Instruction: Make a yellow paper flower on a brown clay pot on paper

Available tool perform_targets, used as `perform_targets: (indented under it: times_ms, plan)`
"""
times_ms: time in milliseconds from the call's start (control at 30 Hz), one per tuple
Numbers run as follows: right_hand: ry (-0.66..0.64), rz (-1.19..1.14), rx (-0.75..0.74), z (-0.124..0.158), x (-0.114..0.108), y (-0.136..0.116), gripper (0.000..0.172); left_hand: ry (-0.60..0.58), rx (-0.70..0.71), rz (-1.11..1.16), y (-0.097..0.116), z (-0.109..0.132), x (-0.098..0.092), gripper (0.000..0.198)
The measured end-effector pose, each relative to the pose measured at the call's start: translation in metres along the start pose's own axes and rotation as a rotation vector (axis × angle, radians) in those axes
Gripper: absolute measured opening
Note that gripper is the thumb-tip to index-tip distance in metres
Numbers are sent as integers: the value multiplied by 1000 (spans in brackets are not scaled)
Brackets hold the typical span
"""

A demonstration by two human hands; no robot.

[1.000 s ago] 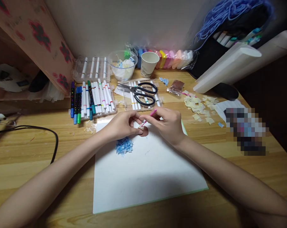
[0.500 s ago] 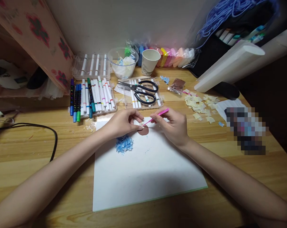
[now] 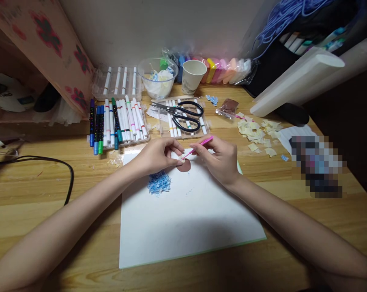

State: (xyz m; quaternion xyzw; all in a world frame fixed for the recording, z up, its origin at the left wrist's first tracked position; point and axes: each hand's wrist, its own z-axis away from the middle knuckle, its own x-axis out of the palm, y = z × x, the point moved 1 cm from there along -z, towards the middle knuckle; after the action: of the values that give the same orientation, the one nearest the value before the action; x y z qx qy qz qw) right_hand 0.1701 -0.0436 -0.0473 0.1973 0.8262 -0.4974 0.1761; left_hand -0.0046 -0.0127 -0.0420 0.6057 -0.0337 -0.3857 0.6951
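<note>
Pink tool (image 3: 206,140), long axis slanting, tip leftward (at pale scrap (image 3: 182,159))

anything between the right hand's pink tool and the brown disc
Yes: a pale scrap, pinched by the left hand at the upper edge of the brown disc, by the tip of the pink tool. Nothing else visible is.

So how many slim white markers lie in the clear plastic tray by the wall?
4 slim white markers in that clear plastic tray: one at left, two near the middle, one at right. None looks hidden.
</note>
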Motion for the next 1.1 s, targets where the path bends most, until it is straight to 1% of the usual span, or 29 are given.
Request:
perform_targets:
  times_ms: [167,300,367,533,667,767,867,967,1033,1100]
  plan:
    - [9,-33,75,0,3,2,19,-5,7,3,-1,0,0,31]
    - [27,-25,85,-1,5,1,21,-4,5,7,-1,0,0,31]
    - [41,18,47,-2,5,-1,21,-6,11,8,0,0,-1,31]
    - [58,191,-125,-6,7,-5,26,-4,0,2,2,1,-2,31]
    - [36,217,-184,-8,9,-9,29,-1,1,-4,4,1,-3,31]
    - [-26,186,-193,-10,7,-13,25,-15,0,4,3,1,-4,29]
    - [-160,166,-212,-11,2,-19,19,-42,-5,26,2,1,-5,27]
    - [-268,152,-184,-13,-4,-23,17,-70,-7,53,1,1,-5,29]
    - [-296,125,-145,-14,-7,-24,17,-79,-9,58,1,1,-5,29]
    - [-294,96,-122,-14,-9,-23,18,-74,-6,51,2,2,-6,30]
